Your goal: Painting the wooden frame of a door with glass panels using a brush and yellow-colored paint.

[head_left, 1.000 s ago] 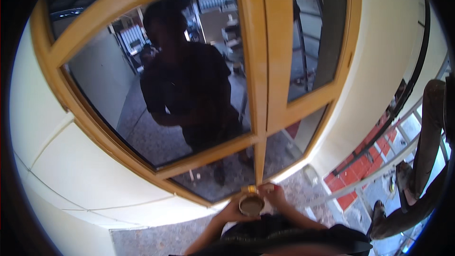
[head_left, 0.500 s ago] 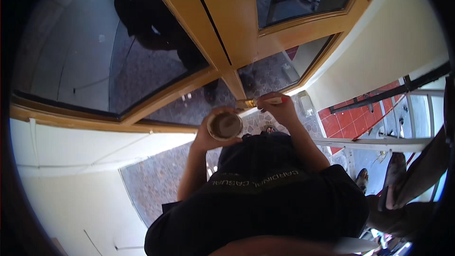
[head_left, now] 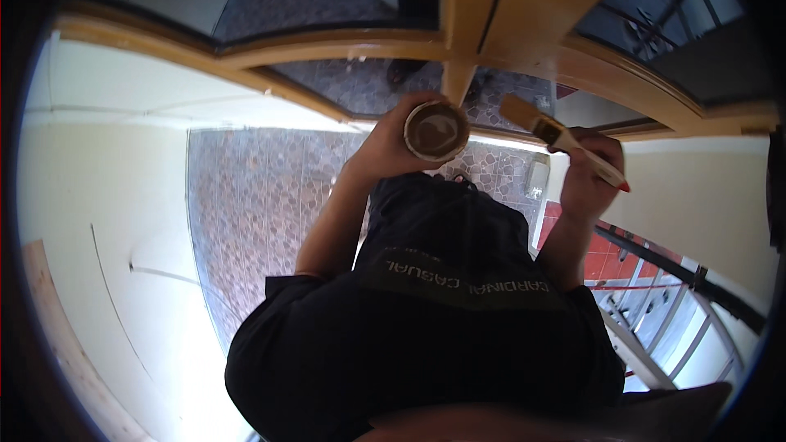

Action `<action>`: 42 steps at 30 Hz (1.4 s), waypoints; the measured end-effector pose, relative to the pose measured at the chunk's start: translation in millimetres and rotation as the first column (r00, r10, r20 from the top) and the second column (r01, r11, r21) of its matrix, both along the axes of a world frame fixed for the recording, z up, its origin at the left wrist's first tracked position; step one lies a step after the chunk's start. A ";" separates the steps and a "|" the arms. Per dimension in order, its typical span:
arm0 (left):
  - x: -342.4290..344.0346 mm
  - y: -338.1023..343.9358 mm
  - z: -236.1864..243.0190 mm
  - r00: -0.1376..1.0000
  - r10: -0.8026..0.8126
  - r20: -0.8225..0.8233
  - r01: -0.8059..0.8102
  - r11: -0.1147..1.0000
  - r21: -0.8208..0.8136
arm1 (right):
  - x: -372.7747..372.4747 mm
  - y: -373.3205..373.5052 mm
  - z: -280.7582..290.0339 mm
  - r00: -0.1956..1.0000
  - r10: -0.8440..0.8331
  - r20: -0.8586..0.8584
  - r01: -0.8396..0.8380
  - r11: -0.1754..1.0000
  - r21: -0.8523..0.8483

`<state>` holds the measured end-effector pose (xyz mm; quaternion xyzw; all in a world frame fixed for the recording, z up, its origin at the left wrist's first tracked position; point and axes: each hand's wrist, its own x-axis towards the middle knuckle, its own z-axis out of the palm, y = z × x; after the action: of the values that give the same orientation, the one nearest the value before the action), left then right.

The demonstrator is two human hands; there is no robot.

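We saw left grip (head_left: 391,146) wrapped round cup (head_left: 436,131), right grip (head_left: 591,168) pinching brush (head_left: 532,119) by handle (head_left: 607,170). We judged cup light, spillable, best held round; brush light, soft-tipped.

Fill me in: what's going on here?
A person in a dark shirt is at a yellow-brown glazed frame. The left grip holds a round cup of brownish liquid; the right grip holds a paintbrush, its bristles apart from the cup and appearing in front of a lower pane.
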<state>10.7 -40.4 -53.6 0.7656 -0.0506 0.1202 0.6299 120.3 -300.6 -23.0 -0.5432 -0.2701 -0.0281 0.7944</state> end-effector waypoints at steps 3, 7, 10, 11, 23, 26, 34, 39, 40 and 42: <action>0.9 -2.9 4.3 0.998 0.054 -0.029 -0.053 0.998 0.042 | 1.7 7.5 23.8 0.997 0.069 0.034 -0.072 0.994 0.080; 0.2 -1.7 -4.8 0.998 0.060 -0.016 -0.058 0.995 0.085 | 0.3 19.4 52.9 0.972 0.200 0.120 -0.179 0.970 -0.166; -0.2 3.3 -3.1 1.000 0.016 -0.026 -0.015 0.999 0.034 | -2.0 40.6 71.3 0.964 0.230 0.133 -0.174 0.925 -0.339; -1.8 7.1 -0.7 1.000 -0.001 -0.027 0.002 1.000 0.016 | -1.7 48.7 74.5 0.950 0.284 0.130 -0.208 0.885 -0.417; -13.0 41.9 10.4 0.996 -0.089 -0.021 0.092 0.958 0.273 | -37.1 103.3 64.9 0.961 0.275 -0.031 -0.224 0.706 -0.671; -13.5 49.8 7.4 0.990 -0.131 -0.053 0.140 0.951 0.276 | -44.0 104.7 65.2 0.977 0.213 -0.029 -0.176 0.717 -0.675; -9.0 62.1 2.6 0.965 -0.255 -0.057 0.261 0.939 0.225 | -66.4 97.6 72.2 0.998 0.056 -0.038 -0.068 0.780 -0.622; -5.6 63.1 -4.1 0.938 -0.340 -0.068 0.346 0.933 0.098 | -83.3 85.6 72.4 0.994 -0.106 -0.005 0.094 0.900 -0.425; -5.9 62.6 -3.4 0.934 -0.349 -0.080 0.356 0.928 0.106 | -86.6 83.6 72.4 0.993 -0.117 0.000 0.105 0.899 -0.424; -4.9 61.2 -0.7 0.927 -0.364 -0.086 0.372 0.921 0.112 | -92.8 80.2 75.5 0.988 -0.151 0.036 0.154 0.931 -0.330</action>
<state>5.8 20.8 -54.4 0.7841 -0.1810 -0.0281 0.5930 27.5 -220.4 52.4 -0.6885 -0.2318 -0.0465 0.6857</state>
